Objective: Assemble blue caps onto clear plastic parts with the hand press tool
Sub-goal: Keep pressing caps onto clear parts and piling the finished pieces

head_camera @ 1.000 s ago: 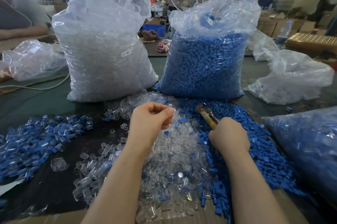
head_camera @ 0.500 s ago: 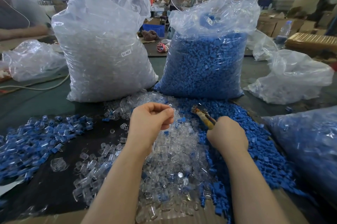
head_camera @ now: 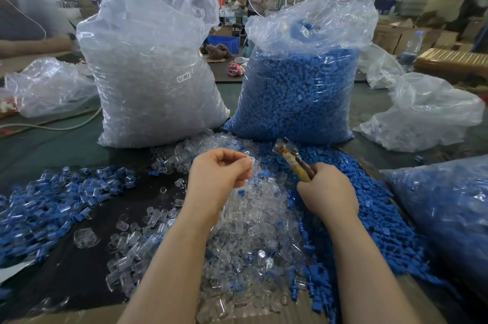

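Clear part (head_camera: pixel 248 159) pinched in left hand (head_camera: pixel 220 178) over clear pile (head_camera: pixel 253 218), prob. raised to meet press tool (head_camera: pixel 293 162); right hand (head_camera: pixel 327 191) wraps tool handles; caps (head_camera: pixel 369 205) heaped right.

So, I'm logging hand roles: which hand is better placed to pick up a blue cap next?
Right hand: it holds the press tool over the loose blue caps. Left hand pinches a clear part.

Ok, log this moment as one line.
left hand pinches clear part | right hand grips press tool | no cap on yet
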`<state>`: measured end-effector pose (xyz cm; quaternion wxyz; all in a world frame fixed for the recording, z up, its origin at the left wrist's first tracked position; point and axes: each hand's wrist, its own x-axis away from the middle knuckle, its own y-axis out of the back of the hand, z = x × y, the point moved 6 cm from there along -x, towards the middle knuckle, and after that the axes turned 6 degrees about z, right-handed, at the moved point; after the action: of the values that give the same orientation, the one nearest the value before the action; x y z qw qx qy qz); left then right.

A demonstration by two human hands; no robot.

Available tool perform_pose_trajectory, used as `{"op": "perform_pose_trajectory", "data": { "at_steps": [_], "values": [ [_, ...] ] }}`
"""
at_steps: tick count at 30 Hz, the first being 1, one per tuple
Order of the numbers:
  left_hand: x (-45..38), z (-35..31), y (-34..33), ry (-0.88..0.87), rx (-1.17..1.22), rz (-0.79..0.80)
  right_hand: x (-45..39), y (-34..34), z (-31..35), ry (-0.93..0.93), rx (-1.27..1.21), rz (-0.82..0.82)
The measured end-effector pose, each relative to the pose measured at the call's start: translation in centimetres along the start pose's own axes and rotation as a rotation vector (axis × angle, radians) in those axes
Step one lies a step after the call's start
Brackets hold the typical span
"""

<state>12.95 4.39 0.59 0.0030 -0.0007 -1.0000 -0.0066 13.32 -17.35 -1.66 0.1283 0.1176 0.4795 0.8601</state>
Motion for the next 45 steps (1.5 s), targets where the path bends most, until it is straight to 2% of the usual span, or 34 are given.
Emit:
{"op": "perform_pose_trajectory", "data": {
  "at_steps": [3,6,11,18,27,38,45],
  "values": [
    [-0.1,0.0,0.0,-0.002,-0.004,-0.009,0.0,0.5,0.8,0.110,-0.308,-0.032],
    [0.0,-0.1,-0.1,-0.005,0.016,-0.010,0.7,0.5,2.4,0.242,-0.632,0.022],
    [0.0,-0.2,-0.2,-0.014,0.044,-0.030,2.0,0.6,4.6,0.389,-0.846,0.062],
    [0.1,-0.3,-0.3,-0.015,0.084,-0.044,2.6,0.1,5.7,0.452,-0.881,0.034],
    [0.2,-0.7,-0.8,-0.060,0.054,-0.036,2.9,-0.5,6.1,0.461,-0.749,-0.126],
    [0.2,-1.3,-0.5,-0.166,-0.043,-0.094,3.0,-0.4,6.5,0.458,-0.866,0.028],
    [0.1,-1.1,-0.2,-0.165,-0.020,-0.122,2.9,-0.2,6.4,0.496,-0.799,0.175]
  ]
}}
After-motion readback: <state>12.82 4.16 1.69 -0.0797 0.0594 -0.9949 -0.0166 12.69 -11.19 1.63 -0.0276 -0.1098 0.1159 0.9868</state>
